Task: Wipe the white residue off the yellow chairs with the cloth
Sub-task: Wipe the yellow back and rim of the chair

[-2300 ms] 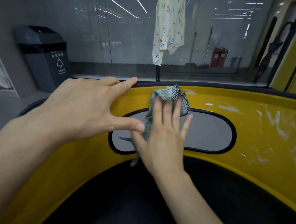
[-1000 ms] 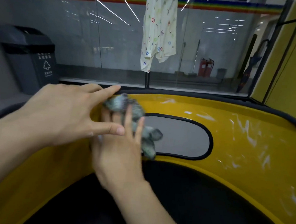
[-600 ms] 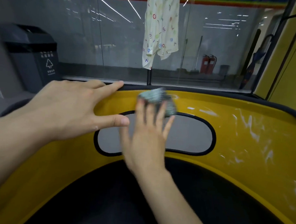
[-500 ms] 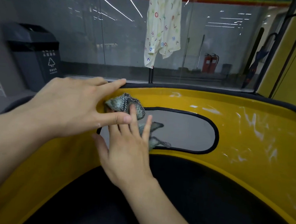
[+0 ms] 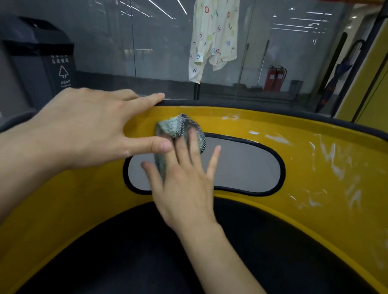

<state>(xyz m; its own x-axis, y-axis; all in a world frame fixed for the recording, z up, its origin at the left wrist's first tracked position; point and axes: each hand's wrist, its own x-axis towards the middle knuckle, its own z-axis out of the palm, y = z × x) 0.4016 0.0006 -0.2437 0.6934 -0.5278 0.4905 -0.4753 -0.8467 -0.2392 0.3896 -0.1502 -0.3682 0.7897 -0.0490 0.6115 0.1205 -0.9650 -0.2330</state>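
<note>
While the right hand (image 5: 183,187) presses the cloth (image 5: 178,127) w/ straight, spread fingers onto the yellow chair (image 5: 69,207) back, just above the grey oval opening (image 5: 244,168), left end; left hand (image 5: 93,128) flat, fingers splayed, on the top rim; white residue (image 5: 334,156) streaks further right

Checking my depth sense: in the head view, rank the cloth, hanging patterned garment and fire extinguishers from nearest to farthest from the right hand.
1. cloth, under the fingers of the right hand.
2. hanging patterned garment, above, beyond the chair rim.
3. fire extinguishers, far back right.
</note>
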